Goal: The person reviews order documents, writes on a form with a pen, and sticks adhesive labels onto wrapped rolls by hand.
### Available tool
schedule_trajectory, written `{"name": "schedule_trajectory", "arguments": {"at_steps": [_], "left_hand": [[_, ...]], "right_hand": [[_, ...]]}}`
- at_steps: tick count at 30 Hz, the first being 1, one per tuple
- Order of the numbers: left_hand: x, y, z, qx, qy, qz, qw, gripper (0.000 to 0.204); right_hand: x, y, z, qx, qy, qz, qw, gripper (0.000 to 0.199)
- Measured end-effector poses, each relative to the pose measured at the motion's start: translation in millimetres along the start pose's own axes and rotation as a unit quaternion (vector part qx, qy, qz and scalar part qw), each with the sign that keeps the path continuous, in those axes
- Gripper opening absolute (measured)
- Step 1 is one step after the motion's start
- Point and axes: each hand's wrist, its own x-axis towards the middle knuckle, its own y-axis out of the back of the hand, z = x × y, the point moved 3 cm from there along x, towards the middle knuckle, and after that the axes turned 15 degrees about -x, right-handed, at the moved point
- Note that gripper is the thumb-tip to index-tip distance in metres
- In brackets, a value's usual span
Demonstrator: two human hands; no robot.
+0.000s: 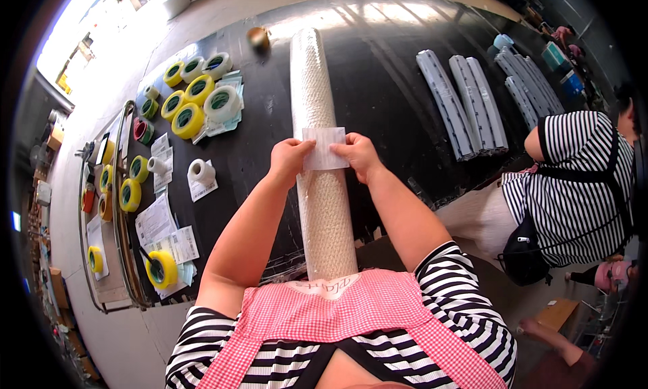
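Observation:
A long cream-coloured roll with a woven texture [327, 217], wrapped in shiny clear plastic, lies lengthwise in front of me, its near end against my apron. Across its middle is a small white rectangular label [325, 158]. My left hand [290, 161] pinches the label's left edge between thumb and fingers. On the opposite edge, my right hand [359, 157] is closed the same way, thumb on top. Whether the label's underside touches the plastic, I cannot tell.
On the dark table [378, 71], tape rolls [187, 120] and printed sheets [155, 219] lie to the left. Grey wrapped bundles [445, 102] are at the right. A metal-framed rack [125, 254] borders the left side. A person in stripes [574, 186] is close on the right.

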Motion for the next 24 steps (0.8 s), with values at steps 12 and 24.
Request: {"name": "schedule_trajectory", "arguments": {"at_steps": [12, 24], "left_hand": [[3.6, -0.8, -0.6, -0.022, -0.001, -0.016, 1.000, 0.024], [8.0, 0.3, -2.9, -0.014, -0.026, 0.000, 1.000, 0.025]], "right_hand": [[0.9, 1.8, -2.3, -0.015, 0.006, 0.005, 1.000, 0.021], [2.6, -1.1, 0.7, 0.012, 0.017, 0.011, 1.000, 0.020]]}}
